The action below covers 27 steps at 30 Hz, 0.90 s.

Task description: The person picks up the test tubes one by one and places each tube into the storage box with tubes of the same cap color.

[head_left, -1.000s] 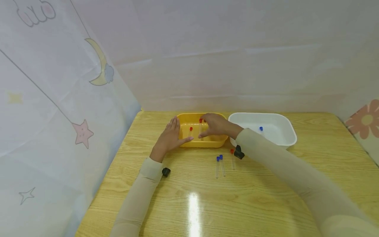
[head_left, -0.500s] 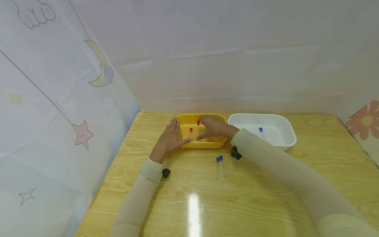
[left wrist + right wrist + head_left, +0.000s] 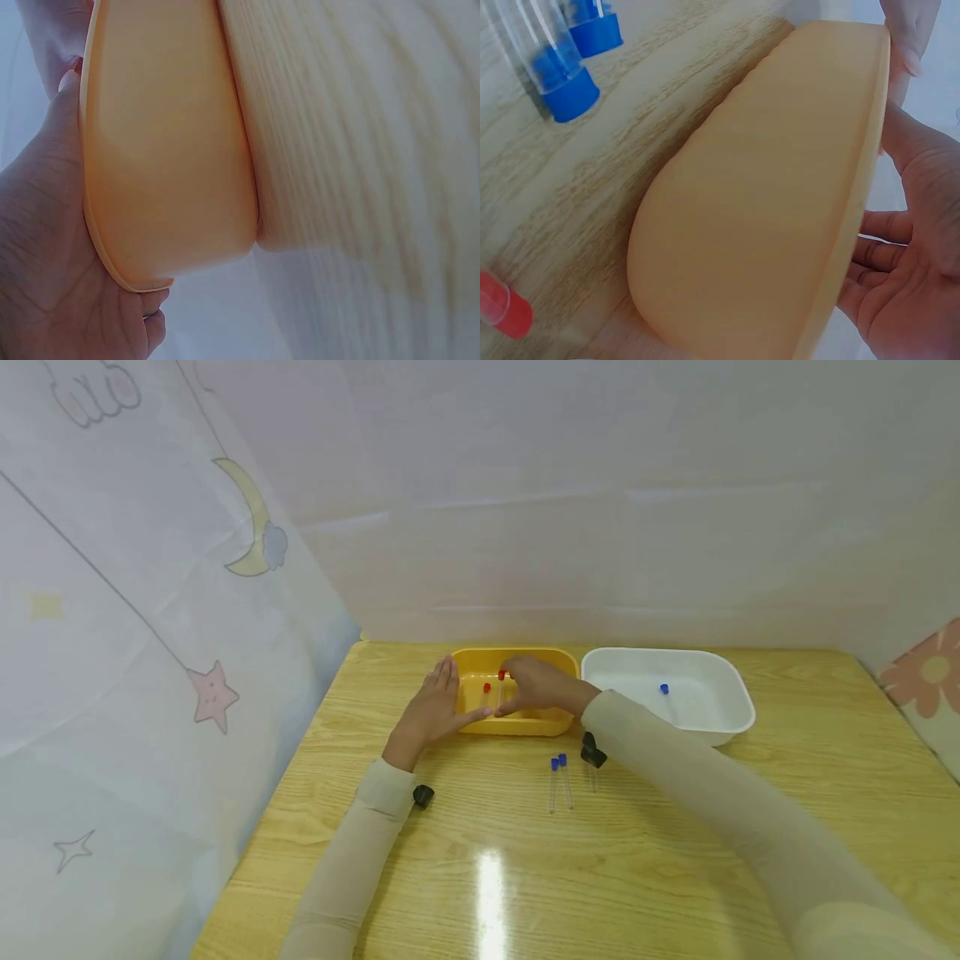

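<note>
Beyond two clear blue-capped tubes (image 3: 553,787) and a strip of wooden bench (image 3: 510,760), the straight-fingered left hand (image 3: 432,712) touches the left rim of the yellow plastic tub (image 3: 525,727) while the right hand (image 3: 536,684) pinches a clear red-capped tube (image 3: 501,677) over its floor.

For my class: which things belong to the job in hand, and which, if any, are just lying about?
Likely the job's:
yellow tray
white tray
red-capped tubes
blue-capped tubes

Probably just surroundings:
wooden table
patterned backdrop
</note>
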Each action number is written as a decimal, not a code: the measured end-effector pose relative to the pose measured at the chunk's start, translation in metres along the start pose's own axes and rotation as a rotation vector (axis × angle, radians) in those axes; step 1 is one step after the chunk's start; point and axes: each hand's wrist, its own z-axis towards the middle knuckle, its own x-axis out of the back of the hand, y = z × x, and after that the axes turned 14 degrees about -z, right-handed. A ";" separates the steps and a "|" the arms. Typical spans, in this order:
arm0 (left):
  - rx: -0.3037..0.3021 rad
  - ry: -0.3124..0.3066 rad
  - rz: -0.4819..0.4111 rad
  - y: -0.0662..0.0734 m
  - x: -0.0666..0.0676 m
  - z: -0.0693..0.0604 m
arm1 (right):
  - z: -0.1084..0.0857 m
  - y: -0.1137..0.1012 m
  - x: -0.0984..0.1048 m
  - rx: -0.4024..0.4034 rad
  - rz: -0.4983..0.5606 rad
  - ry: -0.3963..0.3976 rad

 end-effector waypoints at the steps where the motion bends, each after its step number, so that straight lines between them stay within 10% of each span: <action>1: -0.001 0.000 0.002 0.000 0.000 0.000 | 0.000 0.000 0.000 -0.001 -0.002 -0.001; 27: 0.002 0.006 0.023 0.001 -0.003 0.004 | 0.002 0.000 -0.016 0.028 -0.025 0.003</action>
